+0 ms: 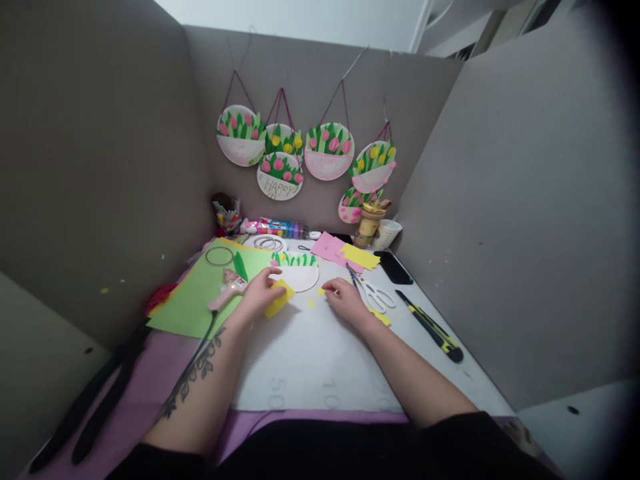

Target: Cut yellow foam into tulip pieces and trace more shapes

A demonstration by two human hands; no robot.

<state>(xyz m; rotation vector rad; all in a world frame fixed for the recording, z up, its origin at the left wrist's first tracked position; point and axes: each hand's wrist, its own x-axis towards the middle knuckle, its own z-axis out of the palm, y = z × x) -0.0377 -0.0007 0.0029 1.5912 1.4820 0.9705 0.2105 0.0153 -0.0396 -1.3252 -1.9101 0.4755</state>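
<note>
My left hand (263, 291) pinches a small sheet of yellow paper (280, 299) above the white work surface (310, 360). Across from it, my right hand (343, 298) has its fingertips closed at a tiny yellow piece (321, 291). Another yellow scrap (311, 303) lies between the hands. Just beyond them rests a white half-plate pocket (299, 277) with green paper leaves and a pink flower along its top. White-handled scissors (375, 293) lie right of my right hand, touching yellow paper.
A pink glue gun (227, 294) lies on green sheets (185, 307) at left. Pink paper (330, 248), yellow paper (361, 256), a phone (395, 267) and a box cutter (433, 327) are at right. Decorated plates (329, 167) hang on the back panel.
</note>
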